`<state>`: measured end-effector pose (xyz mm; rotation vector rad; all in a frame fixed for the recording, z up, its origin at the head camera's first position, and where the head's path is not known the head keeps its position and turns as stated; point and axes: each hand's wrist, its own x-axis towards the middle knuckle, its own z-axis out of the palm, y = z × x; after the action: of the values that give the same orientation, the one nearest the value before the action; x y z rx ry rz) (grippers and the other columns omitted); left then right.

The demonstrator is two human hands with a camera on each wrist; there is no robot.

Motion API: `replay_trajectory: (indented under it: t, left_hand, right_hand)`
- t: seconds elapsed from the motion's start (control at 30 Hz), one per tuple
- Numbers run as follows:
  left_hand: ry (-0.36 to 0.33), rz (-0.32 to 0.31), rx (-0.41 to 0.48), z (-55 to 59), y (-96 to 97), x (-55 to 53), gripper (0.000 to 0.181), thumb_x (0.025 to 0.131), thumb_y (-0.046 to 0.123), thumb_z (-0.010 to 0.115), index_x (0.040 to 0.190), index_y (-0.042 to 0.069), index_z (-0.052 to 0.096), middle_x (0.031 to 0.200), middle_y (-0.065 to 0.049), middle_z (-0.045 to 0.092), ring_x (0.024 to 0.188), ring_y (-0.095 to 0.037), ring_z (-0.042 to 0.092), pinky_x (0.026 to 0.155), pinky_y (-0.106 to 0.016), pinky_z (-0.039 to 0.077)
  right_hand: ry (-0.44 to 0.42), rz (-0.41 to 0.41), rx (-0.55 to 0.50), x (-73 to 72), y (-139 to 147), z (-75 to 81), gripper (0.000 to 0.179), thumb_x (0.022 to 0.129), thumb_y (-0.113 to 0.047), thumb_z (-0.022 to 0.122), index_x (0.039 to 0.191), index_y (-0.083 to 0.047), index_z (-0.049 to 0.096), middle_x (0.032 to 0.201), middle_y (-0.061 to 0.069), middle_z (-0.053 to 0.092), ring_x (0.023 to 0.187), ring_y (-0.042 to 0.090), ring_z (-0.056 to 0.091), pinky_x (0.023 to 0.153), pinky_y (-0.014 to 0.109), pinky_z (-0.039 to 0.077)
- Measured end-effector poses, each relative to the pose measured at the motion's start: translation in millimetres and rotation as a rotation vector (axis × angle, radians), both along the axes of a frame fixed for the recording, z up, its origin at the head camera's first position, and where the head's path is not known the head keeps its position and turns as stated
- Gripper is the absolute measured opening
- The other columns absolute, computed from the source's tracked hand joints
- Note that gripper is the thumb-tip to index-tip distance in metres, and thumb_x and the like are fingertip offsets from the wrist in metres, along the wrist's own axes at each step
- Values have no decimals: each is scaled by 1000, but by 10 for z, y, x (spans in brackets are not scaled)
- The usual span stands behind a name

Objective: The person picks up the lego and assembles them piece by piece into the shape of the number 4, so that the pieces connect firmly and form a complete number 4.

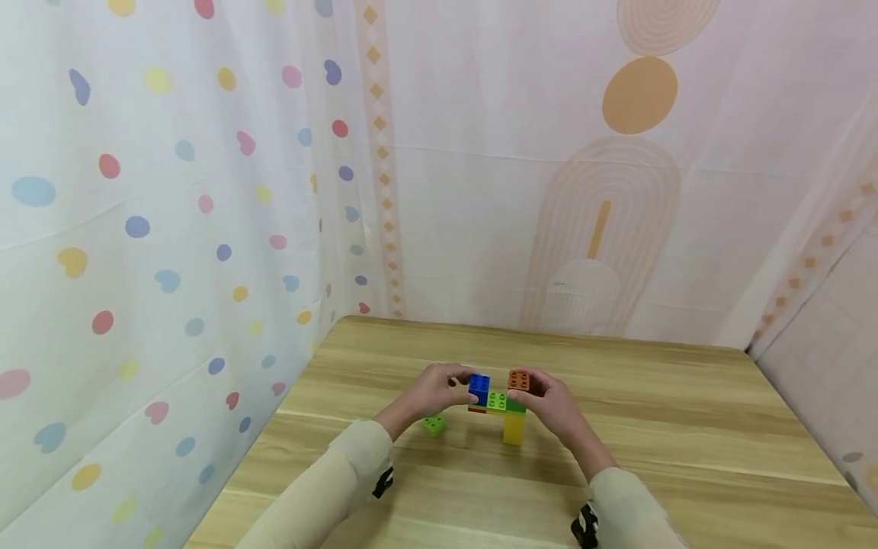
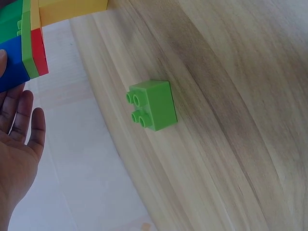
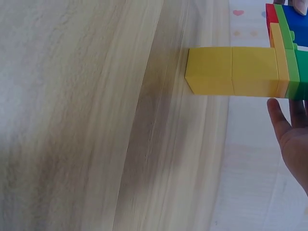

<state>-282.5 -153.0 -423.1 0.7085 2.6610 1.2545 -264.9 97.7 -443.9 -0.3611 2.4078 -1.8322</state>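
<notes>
A toy-brick structure stands on a column of yellow bricks [image 1: 512,428]. Across the column's top lie a thin orange-yellow layer [image 3: 281,72] and a light green plate [image 1: 497,400], with a red brick [image 2: 38,52] under the overhanging left end. My left hand [image 1: 437,390] pinches the blue brick [image 1: 479,389] on the plate's left end between thumb and fingers. At the right end, a darker green brick [image 3: 302,72] carries an orange-brown brick [image 1: 518,380]. My right hand [image 1: 552,406] grips that upper brick, thumb in front; its other fingers are partly hidden behind.
A loose light green brick [image 2: 161,106] lies on the wooden table [image 1: 652,427], left of the column. Patterned curtains [image 1: 466,229] hang along the table's back and left sides.
</notes>
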Motion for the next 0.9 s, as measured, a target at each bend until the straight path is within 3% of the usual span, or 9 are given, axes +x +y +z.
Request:
replay_trajectory:
  t: [0.13,0.23,0.4,0.57,0.73,0.9]
  left_hand:
    - [1,5,1,-19,-13,5,41,91,24,75,129,10,67,104,3,67,98,-15,58,91,-40,49]
    - [8,8,6,-36,-20,-4,42,91,25,75,129,10,67,104,3,68,98,-14,59,90,-39,49]
    - [6,24,29,-53,-25,-19,40,90,25,76,127,11,68,103,3,68,97,-14,59,90,-39,49]
    - [-27,35,46,-51,-20,-2,45,90,26,76,131,11,65,107,2,67,100,-15,59,92,-39,48]
    - [-27,16,77,-60,-52,19,52,95,32,69,139,7,57,119,-3,65,110,-18,58,96,-42,47]
    - [-20,20,118,-88,-126,27,51,100,38,59,141,7,55,126,-6,63,115,-21,57,98,-43,45]
  right_hand:
    - [-12,-11,-4,4,-36,-6,44,93,-26,72,131,-7,63,110,9,66,93,21,58,90,46,49]
    - [-20,-28,-3,6,-53,-12,38,93,-25,72,127,-8,67,108,6,68,92,20,59,90,41,49]
    - [-14,-33,3,4,-74,-6,39,93,-28,71,127,-8,67,112,7,69,94,19,60,88,34,49]
    - [-15,-36,2,4,-79,-12,40,96,-24,68,129,-3,64,115,9,68,96,18,60,89,35,50]
    - [-15,-36,-20,16,-76,-32,36,98,-16,65,129,1,63,113,10,67,96,18,59,88,36,50]
    - [-22,-42,-41,25,-79,-72,37,96,-23,69,128,-4,65,113,7,67,96,16,58,86,28,48]
